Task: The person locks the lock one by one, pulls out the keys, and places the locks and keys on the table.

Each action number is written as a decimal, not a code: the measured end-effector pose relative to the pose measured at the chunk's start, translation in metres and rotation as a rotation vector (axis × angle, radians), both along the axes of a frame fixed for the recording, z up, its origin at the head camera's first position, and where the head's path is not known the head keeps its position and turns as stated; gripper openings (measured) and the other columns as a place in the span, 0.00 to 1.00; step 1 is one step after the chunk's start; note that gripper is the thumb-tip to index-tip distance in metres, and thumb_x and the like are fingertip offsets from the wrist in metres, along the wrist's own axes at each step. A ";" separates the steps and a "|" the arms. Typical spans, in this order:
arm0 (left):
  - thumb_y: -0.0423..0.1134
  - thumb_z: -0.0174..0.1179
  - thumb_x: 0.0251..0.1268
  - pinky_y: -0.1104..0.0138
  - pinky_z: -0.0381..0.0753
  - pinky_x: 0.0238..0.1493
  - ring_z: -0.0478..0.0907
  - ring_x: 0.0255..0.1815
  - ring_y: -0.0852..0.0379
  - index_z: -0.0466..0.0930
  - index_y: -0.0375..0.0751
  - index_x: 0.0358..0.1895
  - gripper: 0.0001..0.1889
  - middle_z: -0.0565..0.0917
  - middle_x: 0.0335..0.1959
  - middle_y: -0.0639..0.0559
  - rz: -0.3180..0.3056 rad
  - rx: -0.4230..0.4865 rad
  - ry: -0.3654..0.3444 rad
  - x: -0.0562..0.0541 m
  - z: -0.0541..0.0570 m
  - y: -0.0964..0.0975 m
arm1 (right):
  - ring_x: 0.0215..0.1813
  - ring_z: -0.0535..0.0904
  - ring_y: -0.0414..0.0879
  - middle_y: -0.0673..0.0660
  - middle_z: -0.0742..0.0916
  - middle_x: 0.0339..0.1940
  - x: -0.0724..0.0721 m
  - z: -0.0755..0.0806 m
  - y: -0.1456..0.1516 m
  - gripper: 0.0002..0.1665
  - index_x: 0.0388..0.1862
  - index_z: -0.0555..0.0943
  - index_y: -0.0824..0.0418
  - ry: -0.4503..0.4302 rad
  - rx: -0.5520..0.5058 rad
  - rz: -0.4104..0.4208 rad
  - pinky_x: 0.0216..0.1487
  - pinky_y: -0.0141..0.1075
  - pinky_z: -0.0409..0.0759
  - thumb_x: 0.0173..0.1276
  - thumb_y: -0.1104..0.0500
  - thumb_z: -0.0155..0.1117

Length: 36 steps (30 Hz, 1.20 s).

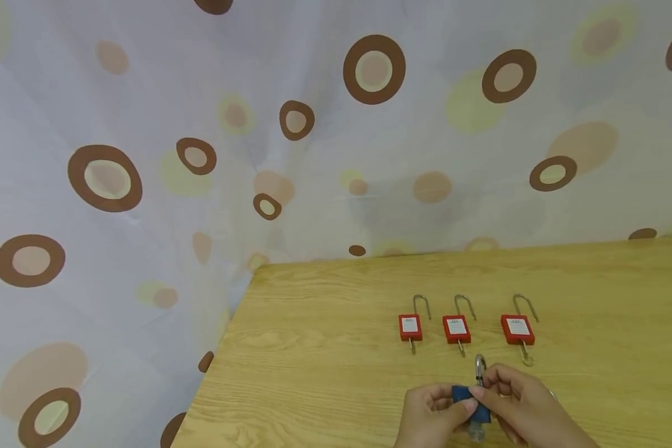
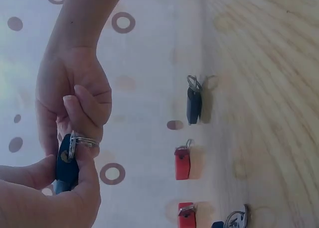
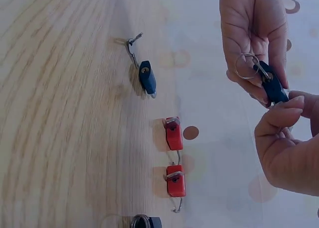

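Observation:
Both hands are together over the front of the wooden table, around a blue padlock (image 1: 483,413) with a metal shackle pointing up. My left hand (image 1: 432,415) pinches the body from the left, thumb on its face. From the right, my right hand (image 1: 523,398) grips it, thumb across the upper part of the body. In the right wrist view a key with a ring sits in the base of the held padlock (image 3: 274,87). Whether its shackle is locked is hidden by the fingers.
Three red padlocks, the left one (image 1: 410,327), middle one (image 1: 456,329) and right one (image 1: 518,329), lie in a row behind the hands, shackles raised, keys inserted. A dark blue padlock (image 2: 194,106) shows in the left wrist view. A dotted curtain (image 1: 313,155) borders the table (image 1: 313,348).

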<state>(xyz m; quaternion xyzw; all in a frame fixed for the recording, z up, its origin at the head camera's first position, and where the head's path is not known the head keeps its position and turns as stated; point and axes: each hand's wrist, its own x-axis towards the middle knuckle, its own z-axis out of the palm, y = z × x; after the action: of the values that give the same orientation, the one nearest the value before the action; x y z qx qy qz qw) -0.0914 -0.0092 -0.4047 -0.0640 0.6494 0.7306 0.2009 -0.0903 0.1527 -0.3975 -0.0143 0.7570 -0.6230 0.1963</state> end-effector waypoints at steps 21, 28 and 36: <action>0.33 0.65 0.55 0.69 0.83 0.31 0.85 0.31 0.50 0.84 0.34 0.34 0.06 0.86 0.29 0.41 -0.008 -0.044 -0.083 0.011 -0.010 0.000 | 0.20 0.63 0.35 0.48 0.73 0.20 -0.015 -0.002 -0.014 0.08 0.35 0.77 0.64 0.283 0.375 -0.111 0.21 0.29 0.65 0.69 0.59 0.55; 0.34 0.65 0.54 0.67 0.84 0.32 0.85 0.30 0.50 0.84 0.34 0.34 0.06 0.86 0.28 0.41 0.039 -0.043 -0.090 0.010 -0.008 0.001 | 0.20 0.67 0.36 0.47 0.76 0.22 -0.012 -0.005 -0.016 0.06 0.36 0.76 0.64 0.390 0.278 -0.145 0.21 0.29 0.68 0.69 0.61 0.55; 0.32 0.67 0.52 0.69 0.83 0.30 0.85 0.29 0.52 0.84 0.33 0.32 0.06 0.86 0.27 0.41 0.088 -0.022 -0.075 0.011 -0.005 0.001 | 0.16 0.65 0.36 0.43 0.74 0.19 -0.013 -0.012 -0.016 0.05 0.31 0.76 0.60 0.561 0.211 -0.137 0.17 0.30 0.65 0.68 0.65 0.55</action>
<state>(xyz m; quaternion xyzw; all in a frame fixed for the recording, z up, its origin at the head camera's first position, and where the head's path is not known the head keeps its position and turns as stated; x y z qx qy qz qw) -0.0801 -0.0087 -0.4094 -0.1218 0.6461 0.7286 0.1921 -0.1035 0.1368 -0.4097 -0.1142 0.8414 -0.5246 -0.0624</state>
